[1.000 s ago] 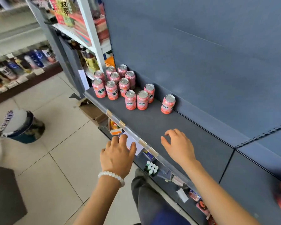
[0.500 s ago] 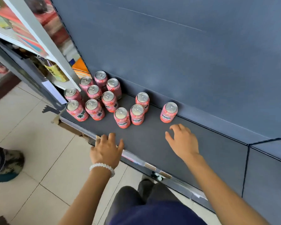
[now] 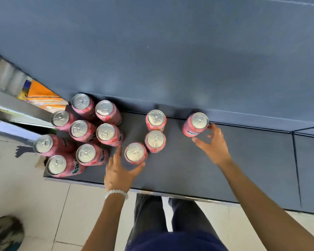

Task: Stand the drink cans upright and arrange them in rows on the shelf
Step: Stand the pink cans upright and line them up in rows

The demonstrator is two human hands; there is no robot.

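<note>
Several pink drink cans stand upright on the dark grey shelf [image 3: 243, 169]. A tight cluster [image 3: 83, 131] fills the shelf's left end. Three more stand apart near the middle: a front can [image 3: 135, 153], one behind it [image 3: 155, 140] and one at the back [image 3: 156, 119]. A lone can [image 3: 196, 124] stands further right against the back wall. My left hand [image 3: 119, 171] is open, its fingers spread around the front can's near side. My right hand [image 3: 214, 144] is open beside the lone can, fingertips at its right side.
A blue-grey back panel [image 3: 170, 51] rises behind the shelf. The shelf's front edge [image 3: 170, 193] runs above a tiled floor [image 3: 34, 205]. A neighbouring shelf unit with orange packaging [image 3: 42, 96] borders the left. My legs [image 3: 170, 214] stand below the edge.
The view has tipped down and closer over the cans. Both hands have moved forward from the shelf's front: the left up to the front can, the right up to the lone can.
</note>
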